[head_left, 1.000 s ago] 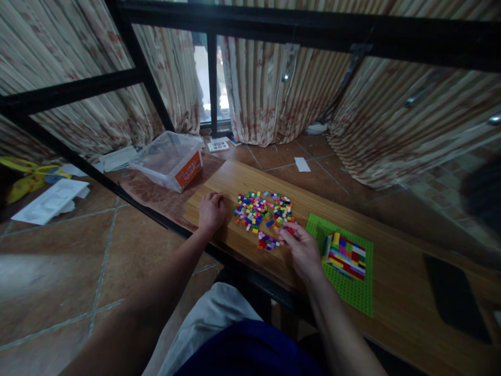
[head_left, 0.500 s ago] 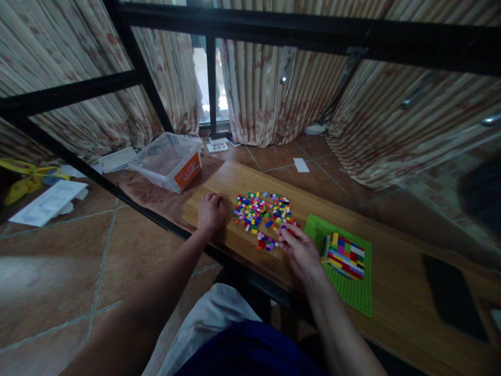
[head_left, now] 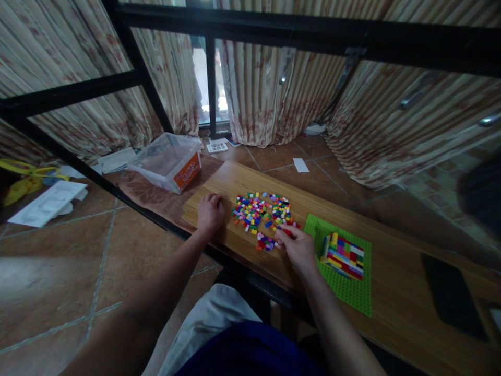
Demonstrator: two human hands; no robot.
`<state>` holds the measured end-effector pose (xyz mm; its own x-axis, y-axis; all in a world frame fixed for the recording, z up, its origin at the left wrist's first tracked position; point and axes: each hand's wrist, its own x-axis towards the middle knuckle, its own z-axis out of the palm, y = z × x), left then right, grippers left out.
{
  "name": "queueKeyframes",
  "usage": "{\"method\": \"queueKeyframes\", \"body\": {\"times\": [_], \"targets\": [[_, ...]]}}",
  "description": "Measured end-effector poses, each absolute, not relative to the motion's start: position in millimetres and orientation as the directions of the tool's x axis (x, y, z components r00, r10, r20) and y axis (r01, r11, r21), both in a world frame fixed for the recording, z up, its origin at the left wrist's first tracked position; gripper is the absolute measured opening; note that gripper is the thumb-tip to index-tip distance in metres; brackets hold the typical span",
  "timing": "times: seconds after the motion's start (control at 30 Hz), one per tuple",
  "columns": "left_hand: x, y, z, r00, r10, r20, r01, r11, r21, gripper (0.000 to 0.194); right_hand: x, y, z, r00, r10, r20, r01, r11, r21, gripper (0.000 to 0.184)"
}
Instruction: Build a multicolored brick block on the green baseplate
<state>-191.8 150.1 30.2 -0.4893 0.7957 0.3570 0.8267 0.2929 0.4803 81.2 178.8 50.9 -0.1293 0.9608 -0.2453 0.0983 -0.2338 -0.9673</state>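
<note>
My left hand (head_left: 210, 213) rests on the left end of the wooden bench, its fingers curled in; nothing shows in it. My right hand (head_left: 299, 248) hovers by the near right side of the loose bricks, thumb and fingertips closed on a small red brick (head_left: 288, 233), partly hidden. Many-coloured toy bricks (head_left: 250, 209) lie scattered between the hands. A smaller cluster of bricks (head_left: 266, 242) sits nearer to me, just left of the right fingertips. Right of that hand, a green baseplate (head_left: 352, 297) carries a rectangular build of stacked bricks (head_left: 344, 256).
A dark flat object (head_left: 454, 295) lies on the bench (head_left: 399, 282) at the right. On the floor beyond its left end stands a clear plastic tub (head_left: 166, 162) with an orange label. Black metal bars (head_left: 94, 81) cross in front of the curtains. A white moulded tray (head_left: 49, 202) lies far left.
My right hand has shifted slightly, its fingertips turning around the brick, and more of its red colour shows. The left hand has stayed in place.
</note>
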Motion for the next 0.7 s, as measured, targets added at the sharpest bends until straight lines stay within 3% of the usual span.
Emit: {"method": "queueKeyframes", "body": {"times": [0.17, 0.37, 0.7], "targets": [[-191.8, 150.3, 30.5, -0.494, 0.793, 0.357, 0.823, 0.294, 0.486, 0.03, 80.5, 187.0, 47.3, -0.155, 0.97, -0.186, 0.234, -0.147, -0.961, 0.034], [-190.8, 150.0, 32.4, -0.503, 0.795, 0.339, 0.814, 0.303, 0.496, 0.029, 80.4, 185.7, 48.9, -0.131, 0.969, -0.211, 0.21, -0.181, -0.961, 0.048], [-190.3, 149.9, 32.4, -0.499, 0.796, 0.343, 0.816, 0.297, 0.496, 0.03, 89.4, 169.4, 66.4, -0.24, 0.916, -0.322, -0.213, -0.373, -0.903, 0.05]]}}
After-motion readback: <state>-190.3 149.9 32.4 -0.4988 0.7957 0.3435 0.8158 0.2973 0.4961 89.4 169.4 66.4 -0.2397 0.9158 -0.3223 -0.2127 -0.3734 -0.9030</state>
